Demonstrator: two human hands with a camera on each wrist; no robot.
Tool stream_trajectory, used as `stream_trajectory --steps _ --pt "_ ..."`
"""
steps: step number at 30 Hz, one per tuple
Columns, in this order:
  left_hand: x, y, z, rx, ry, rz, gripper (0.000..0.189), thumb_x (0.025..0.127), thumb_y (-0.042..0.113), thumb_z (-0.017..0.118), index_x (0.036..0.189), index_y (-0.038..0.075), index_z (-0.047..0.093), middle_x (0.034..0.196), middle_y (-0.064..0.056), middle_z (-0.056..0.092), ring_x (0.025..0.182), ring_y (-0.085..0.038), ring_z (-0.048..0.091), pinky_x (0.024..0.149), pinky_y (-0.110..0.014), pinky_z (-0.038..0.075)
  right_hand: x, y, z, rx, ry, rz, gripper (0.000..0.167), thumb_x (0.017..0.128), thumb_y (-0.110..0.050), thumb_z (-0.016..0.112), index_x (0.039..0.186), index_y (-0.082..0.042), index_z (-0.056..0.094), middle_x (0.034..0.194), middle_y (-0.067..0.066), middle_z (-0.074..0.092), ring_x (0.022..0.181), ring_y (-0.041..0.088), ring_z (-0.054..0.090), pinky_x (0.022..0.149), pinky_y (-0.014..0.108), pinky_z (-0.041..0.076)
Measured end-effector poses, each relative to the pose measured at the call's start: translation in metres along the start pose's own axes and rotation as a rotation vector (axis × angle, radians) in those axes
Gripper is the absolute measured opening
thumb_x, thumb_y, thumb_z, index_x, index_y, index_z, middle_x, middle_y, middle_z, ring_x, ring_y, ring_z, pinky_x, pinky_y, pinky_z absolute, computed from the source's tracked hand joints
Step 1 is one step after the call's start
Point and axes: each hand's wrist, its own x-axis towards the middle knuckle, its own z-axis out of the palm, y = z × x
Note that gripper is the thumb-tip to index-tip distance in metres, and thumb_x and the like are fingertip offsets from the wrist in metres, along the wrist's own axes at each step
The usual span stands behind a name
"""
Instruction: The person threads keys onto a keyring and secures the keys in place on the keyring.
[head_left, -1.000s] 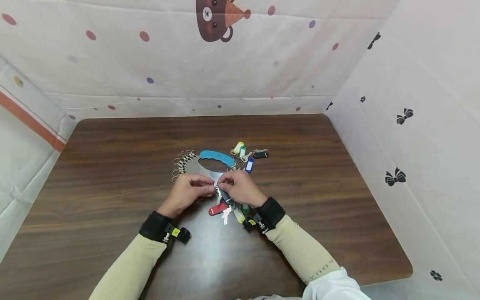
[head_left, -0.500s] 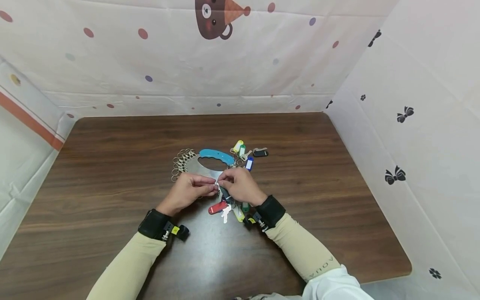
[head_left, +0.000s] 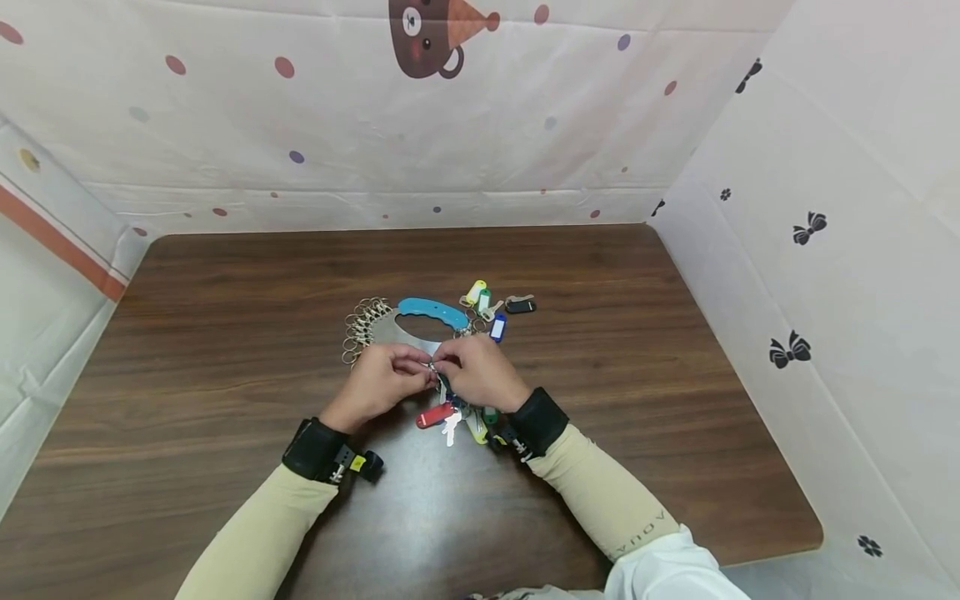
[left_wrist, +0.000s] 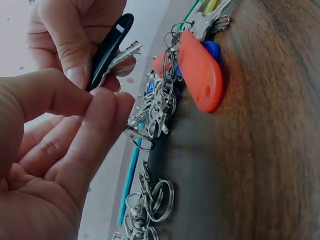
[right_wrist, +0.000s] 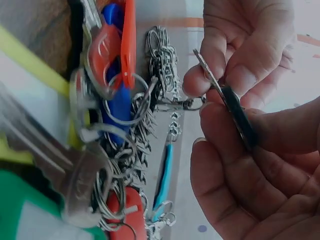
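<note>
My left hand (head_left: 386,382) and right hand (head_left: 480,371) meet fingertip to fingertip at the near edge of a metal key holder (head_left: 388,332) with a blue handle (head_left: 433,312). Between them is a black key tag (left_wrist: 111,50) with a silver key (left_wrist: 124,58) alongside. The right thumb and fingers pinch the tag's body. Left thumb and forefinger pinch its other end, covering the ring there. A red key tag (left_wrist: 200,72) hangs just beside the hands. Silver clips (left_wrist: 157,107) line the holder's edge below the fingers.
Bare clips with rings (head_left: 363,323) fan out along the holder's left side. Yellow (head_left: 476,292), green (head_left: 483,302) and blue (head_left: 498,327) tags lie at its right, near another black tag (head_left: 521,307). All rest on a brown wooden table (head_left: 247,350).
The black tag shows less beneath my right hand in the head view now. Both hands stay at the same spot, with the left fingers shifted slightly.
</note>
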Motion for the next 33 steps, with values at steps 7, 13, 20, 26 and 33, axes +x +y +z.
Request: stream_trajectory --steps 7,13,20,26,33 --pt "-0.002 0.004 0.000 0.064 0.029 0.002 0.020 0.091 0.004 0.074 0.110 -0.003 0.078 0.102 -0.018 0.080 0.089 -0.020 0.077 0.075 -0.019 0.059 -0.001 -0.004 -0.003 -0.041 -0.009 -0.063 0.015 0.100 -0.008 0.067 0.099 -0.009 0.082 0.084 0.001 0.077 0.068 0.006 0.059 0.067 0.021 0.049" --pt "-0.004 -0.001 0.001 -0.018 0.008 -0.003 0.028 0.088 -0.001 0.075 0.116 -0.005 0.075 0.115 -0.021 0.073 0.098 -0.030 0.078 0.078 -0.022 0.061 -0.001 -0.003 -0.004 0.026 -0.029 -0.015 0.014 0.100 -0.008 0.067 0.100 -0.007 0.081 0.083 0.003 0.075 0.067 0.008 0.057 0.063 0.020 0.047" --pt "-0.004 -0.001 0.003 0.160 0.061 0.097 0.023 0.088 0.003 0.079 0.111 0.000 0.078 0.109 -0.016 0.078 0.088 -0.022 0.078 0.075 -0.027 0.063 0.000 0.000 -0.003 0.053 -0.026 -0.013 0.014 0.101 -0.009 0.067 0.102 -0.006 0.081 0.084 0.003 0.075 0.069 0.010 0.058 0.064 0.021 0.048" --pt "-0.005 0.005 0.009 0.394 0.122 0.152 0.024 0.089 0.014 0.082 0.111 0.007 0.080 0.103 -0.008 0.082 0.091 -0.019 0.077 0.085 -0.040 0.061 0.000 0.001 -0.003 0.091 0.005 -0.006 0.012 0.100 -0.008 0.069 0.101 -0.006 0.081 0.084 0.004 0.076 0.069 0.011 0.058 0.064 0.021 0.046" --pt "-0.006 0.007 0.015 0.473 0.157 0.151 0.030 0.088 0.012 0.078 0.118 0.009 0.080 0.112 -0.009 0.081 0.099 -0.024 0.075 0.090 -0.047 0.055 0.000 0.002 -0.001 0.115 0.032 0.001 0.011 0.099 -0.009 0.069 0.098 -0.007 0.080 0.082 0.004 0.074 0.067 0.011 0.053 0.062 0.022 0.041"
